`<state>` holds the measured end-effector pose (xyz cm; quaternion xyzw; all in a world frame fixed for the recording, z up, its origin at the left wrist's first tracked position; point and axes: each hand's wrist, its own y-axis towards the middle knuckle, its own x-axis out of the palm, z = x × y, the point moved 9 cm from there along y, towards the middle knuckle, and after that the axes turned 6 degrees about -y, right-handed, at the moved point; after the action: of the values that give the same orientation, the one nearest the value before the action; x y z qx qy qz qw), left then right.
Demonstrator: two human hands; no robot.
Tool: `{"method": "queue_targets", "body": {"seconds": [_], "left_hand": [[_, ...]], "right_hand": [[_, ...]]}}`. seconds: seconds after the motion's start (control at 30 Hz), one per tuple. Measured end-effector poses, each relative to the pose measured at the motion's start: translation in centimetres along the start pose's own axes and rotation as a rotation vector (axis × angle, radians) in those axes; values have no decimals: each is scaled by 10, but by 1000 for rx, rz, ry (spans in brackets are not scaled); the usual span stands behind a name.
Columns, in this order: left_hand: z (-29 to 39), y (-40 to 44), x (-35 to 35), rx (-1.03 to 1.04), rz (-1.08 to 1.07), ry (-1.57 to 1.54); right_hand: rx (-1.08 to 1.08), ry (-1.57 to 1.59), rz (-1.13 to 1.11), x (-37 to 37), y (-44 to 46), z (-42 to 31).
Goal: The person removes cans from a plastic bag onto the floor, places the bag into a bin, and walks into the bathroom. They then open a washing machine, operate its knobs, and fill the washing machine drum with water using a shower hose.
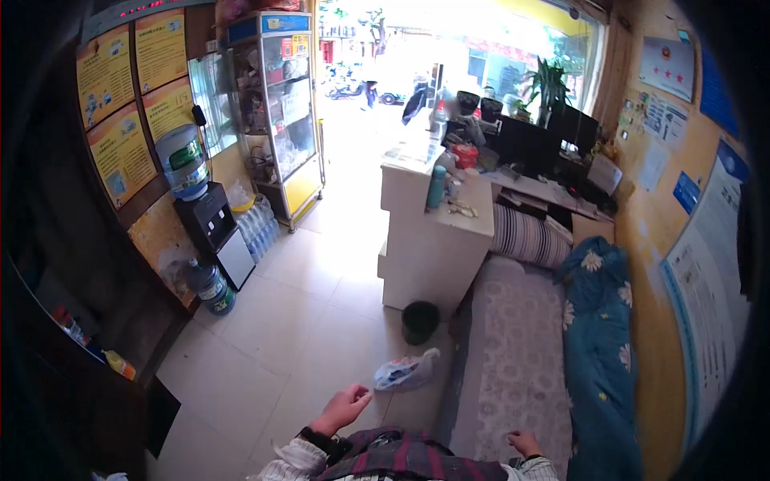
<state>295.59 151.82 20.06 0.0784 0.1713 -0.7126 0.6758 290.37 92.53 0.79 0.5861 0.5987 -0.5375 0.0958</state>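
Note:
My left hand (343, 410) hangs over the tiled floor at the lower middle, its fingers loosely bent and apart, with nothing in it. A dark band circles that wrist. Just beyond its fingertips, a white plastic bag (407, 372) with unclear contents lies on the floor; I see no contact with it. Behind the bag stands a dark waste bin (419, 323). Near the bed's edge, my right hand (525, 443) is relaxed over the patterned bed sheet (513, 353), holding nothing that I can see. A plaid garment (401, 457) covers my front between both hands.
A white counter (433, 256) with a teal bottle (435, 186) stands ahead. Left are a water dispenser (212, 224), a large water bottle (211, 287) and a glass cabinet (277, 120). A teal floral quilt (597, 345) and striped pillow (529, 236) lie on the bed.

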Motion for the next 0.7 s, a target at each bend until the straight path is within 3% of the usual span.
{"method": "queue_targets", "body": {"seconds": [0.07,0.2,0.27,0.3,0.4,0.47,0.6,0.7], "left_hand": [[-30,15,-8,-70,70,-55],[-70,50,-19,-168,135,-69],[-73,80,-23,-162,146,-67],[-79,90,-21,-181,156,-51],[-84,114,-13,-239,154,-26],[-76,145,-6,-188,111,-40],[-67,175,10,-222,39,-45],[-77,178,12,-331,79,-53]], "right_hand": [[-44,-13,-123,-7,33,-61],[-167,-111,-137,-10,74,-149],[-272,-489,-252,-5,91,-186],[-261,-518,-262,-11,103,-193],[-291,-459,-499,8,115,-218],[-297,-423,-423,-16,124,-266],[-278,-306,-433,4,193,-281],[-471,-283,-402,43,229,-294]]}}
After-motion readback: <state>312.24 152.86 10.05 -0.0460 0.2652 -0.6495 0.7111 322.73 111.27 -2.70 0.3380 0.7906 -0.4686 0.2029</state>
